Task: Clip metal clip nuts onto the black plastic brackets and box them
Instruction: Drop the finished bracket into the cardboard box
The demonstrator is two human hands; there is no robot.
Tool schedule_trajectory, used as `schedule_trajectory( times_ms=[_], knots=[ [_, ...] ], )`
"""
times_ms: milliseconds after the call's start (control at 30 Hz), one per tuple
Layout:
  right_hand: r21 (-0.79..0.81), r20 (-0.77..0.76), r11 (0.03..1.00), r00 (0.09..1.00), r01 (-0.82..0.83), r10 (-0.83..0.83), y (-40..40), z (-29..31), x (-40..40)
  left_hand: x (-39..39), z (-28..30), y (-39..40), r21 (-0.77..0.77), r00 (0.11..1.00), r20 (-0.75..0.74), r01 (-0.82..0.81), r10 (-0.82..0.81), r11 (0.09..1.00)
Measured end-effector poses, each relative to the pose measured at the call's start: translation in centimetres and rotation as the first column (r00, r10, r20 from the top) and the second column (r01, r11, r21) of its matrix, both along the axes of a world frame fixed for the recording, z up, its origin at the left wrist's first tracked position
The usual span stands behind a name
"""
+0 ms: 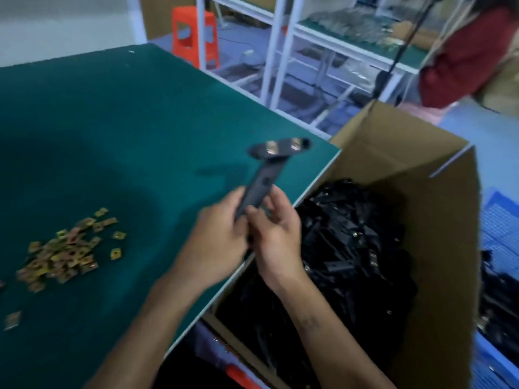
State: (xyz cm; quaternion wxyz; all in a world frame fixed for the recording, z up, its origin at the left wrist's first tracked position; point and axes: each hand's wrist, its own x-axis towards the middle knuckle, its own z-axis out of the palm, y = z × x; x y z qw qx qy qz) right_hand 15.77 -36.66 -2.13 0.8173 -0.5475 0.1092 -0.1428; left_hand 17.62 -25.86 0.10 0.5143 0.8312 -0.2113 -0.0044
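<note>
Left hand (222,234) and right hand (276,234), each grip closed on the bracket (265,175) stem, raise its clip nuts (282,146) toward 12 o'clock, probably for checking, with the box (438,220) at 3 o'clock.

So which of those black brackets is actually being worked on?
The bracket gripped by both hands, above the table edge, two clips on its crossbar; the others lie heaped in the box.

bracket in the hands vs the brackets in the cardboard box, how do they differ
The held bracket stands nearly upright above the green table's edge, gripped by the left hand and right hand; the boxed brackets lie jumbled in the cardboard box. The held one is single, with two metal clip nuts plainly visible on its crossbar; the boxed ones form a heap with only a few metal glints. All are black plastic.
</note>
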Motion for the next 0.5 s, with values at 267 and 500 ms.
schedule_trajectory(
  times_ms=[267,500],
  knots=[
    [-0.023,-0.433,0.894,0.802,0.447,-0.412,-13.3,-7.7,-6.9,-8.4,-5.1,-13.6,0.353,0.894,-0.259,0.440,-0.366,0.825],
    [0.159,-0.734,0.717,0.567,0.678,-0.374,-13.8,-13.8,-7.4,-9.4,-10.7,-10.4,0.319,0.652,-0.677,0.679,-0.343,0.661]
  ],
)
